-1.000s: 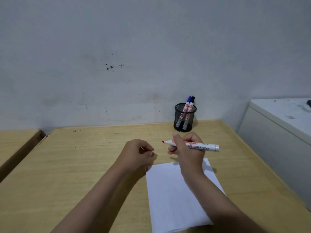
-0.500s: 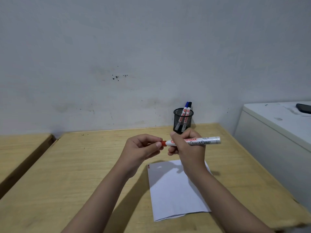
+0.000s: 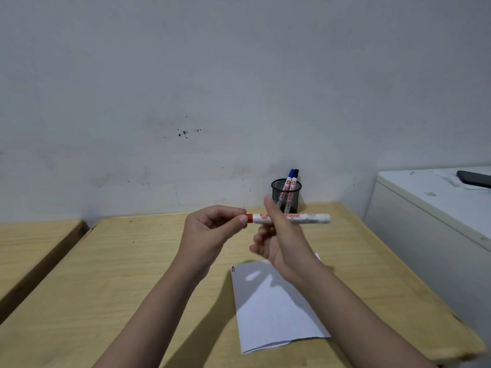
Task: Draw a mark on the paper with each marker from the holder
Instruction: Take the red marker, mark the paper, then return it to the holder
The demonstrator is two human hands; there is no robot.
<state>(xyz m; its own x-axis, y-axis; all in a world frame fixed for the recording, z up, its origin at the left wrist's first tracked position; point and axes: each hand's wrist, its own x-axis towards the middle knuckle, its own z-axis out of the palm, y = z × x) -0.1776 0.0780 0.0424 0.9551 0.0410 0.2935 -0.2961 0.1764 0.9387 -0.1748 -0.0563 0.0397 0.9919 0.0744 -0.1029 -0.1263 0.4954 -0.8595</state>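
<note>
Our left hand [image 3: 210, 229] pinches the red end of the marker [image 3: 310, 218], level across mid-frame; the grip of our right hand [image 3: 284, 240] we cannot tell.

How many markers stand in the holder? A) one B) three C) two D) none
C: the holder has two in it, a blue-capped marker and a black-capped marker.

- Wooden bench [image 3: 132, 274] runs back to the wall.
- Mesh holder [image 3: 282, 191] stands at its back edge.
- Paper [image 3: 271, 314] lies flat in front of the holder, well apart from it, with a red mark [image 3: 233, 268] at its holder-side corner.
</note>
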